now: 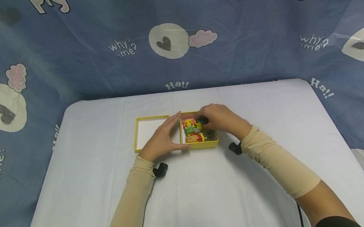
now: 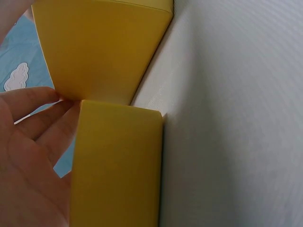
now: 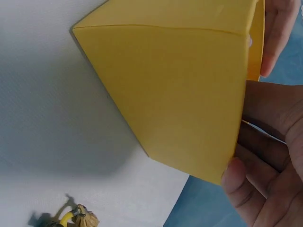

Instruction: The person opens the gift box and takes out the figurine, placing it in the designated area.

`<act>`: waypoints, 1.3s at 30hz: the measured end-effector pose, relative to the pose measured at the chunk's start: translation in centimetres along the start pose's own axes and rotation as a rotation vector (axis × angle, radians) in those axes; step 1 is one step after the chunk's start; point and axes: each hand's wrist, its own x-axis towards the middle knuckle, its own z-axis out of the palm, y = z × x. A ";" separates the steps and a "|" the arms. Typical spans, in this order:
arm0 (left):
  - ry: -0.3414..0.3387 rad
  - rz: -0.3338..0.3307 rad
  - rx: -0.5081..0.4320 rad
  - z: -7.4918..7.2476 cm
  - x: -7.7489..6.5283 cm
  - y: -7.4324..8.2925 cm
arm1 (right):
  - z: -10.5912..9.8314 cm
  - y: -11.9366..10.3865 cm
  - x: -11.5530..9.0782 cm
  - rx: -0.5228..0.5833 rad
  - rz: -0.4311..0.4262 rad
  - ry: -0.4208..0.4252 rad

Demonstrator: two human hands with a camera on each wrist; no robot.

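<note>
A yellow box [image 1: 201, 146] stands near the table's middle with several small colourful figurines [image 1: 190, 127] inside, one with red hair lying near the front wall. My left hand [image 1: 162, 138] spans the box's left end, thumb on the near side and fingers at the far corner. Over the right end, my right hand [image 1: 218, 119] reaches in past the rim, pinching a dark blue and yellow figurine [image 1: 204, 120] mostly covered by the fingers. A yellow-edged lid [image 1: 135, 136], white inside, lies left of the box; its side [image 2: 116, 165] shows below the box in the left wrist view.
A small brown and yellow thing [image 3: 84, 218] sits on the white-covered table [image 1: 193, 203] in the right wrist view. Blue printed cloth [image 1: 102, 74] hangs behind. Black wrist cameras [image 1: 160, 170] sit on both forearms, and a black cable [image 1: 300, 218] runs by the right one.
</note>
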 end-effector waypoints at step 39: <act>0.003 0.010 0.004 0.1 0.0 -0.2 | -0.3 0.1 -0.5 0.037 -0.064 -0.076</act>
